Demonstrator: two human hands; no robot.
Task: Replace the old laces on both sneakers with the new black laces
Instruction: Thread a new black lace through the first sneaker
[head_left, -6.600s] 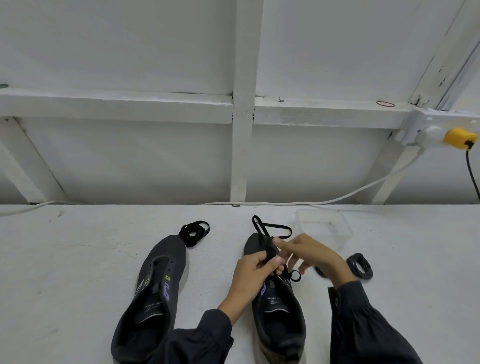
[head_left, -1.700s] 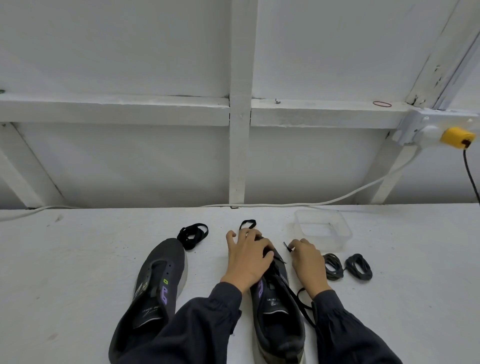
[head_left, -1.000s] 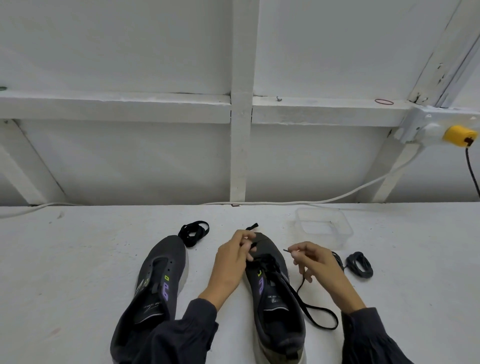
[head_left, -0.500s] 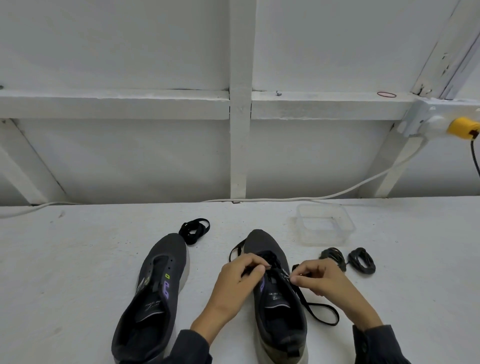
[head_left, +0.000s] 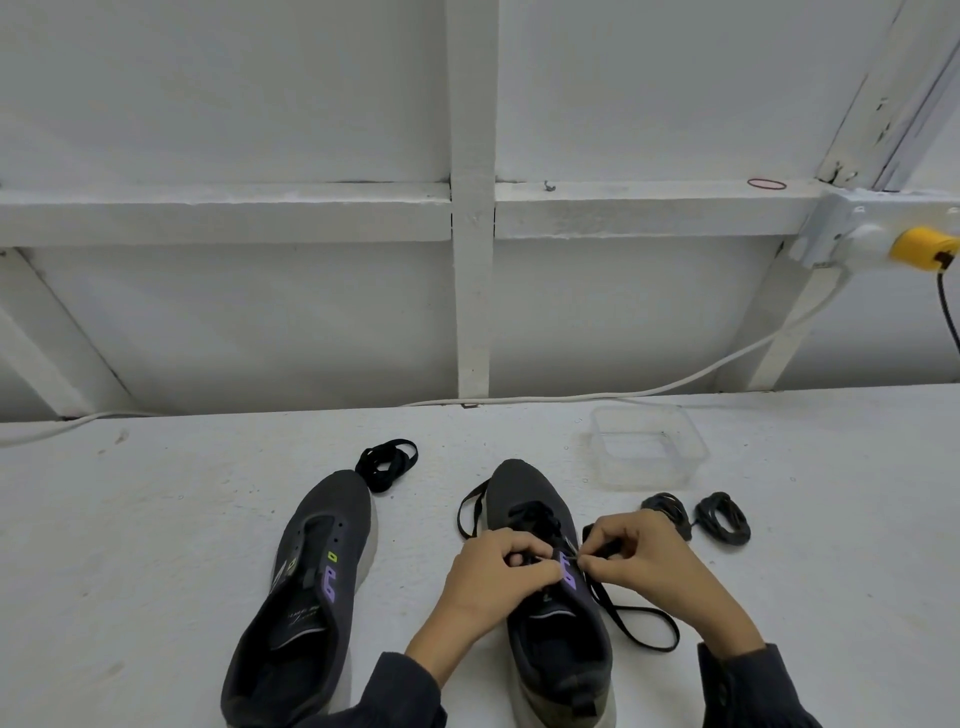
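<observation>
Cable (head_left: 52, 427), white, lay along the back edge of the white table (head_left: 156, 519), far left of the right-hand sneaker (head_left: 540, 493).

Left-hand sneaker (head_left: 317, 571), dark grey with purple and yellow-green marks: stood left of the right-hand sneaker, apart from it, toe pointing away from me, eyelets bare.

Lace bundle (head_left: 387, 464), black, folded: lay left of the right-hand sneaker's toe and slightly beyond it, just past the toe of the left-hand sneaker.

My left hand (head_left: 493, 577): sat over the left side of the right-hand sneaker's throat, fingers curled, gripping the black lace (head_left: 675, 635) at the eyelets.

Right-hand sneaker: dark grey, upright on its sole, toe away from me, partly laced near the toe. One loop of the black lace hung off its left side by the toe; another lay on the table to its right.

My right hand (head_left: 649, 561): sat against the right side of the right-hand sneaker's throat, thumb and forefinger pinching the black lace near its tip, close to the purple mark.

Clear container (head_left: 649, 447), plastic: stood beyond and to the right of the right-hand sneaker's toe.

Two coiled laces, dark: one (head_left: 667, 509) right of the right-hand sneaker just beyond my right hand, the other (head_left: 723, 518) further right, beside the first.

Yellow plug (head_left: 917, 249): sat high on the wall frame, far right of the right-hand sneaker.
</observation>
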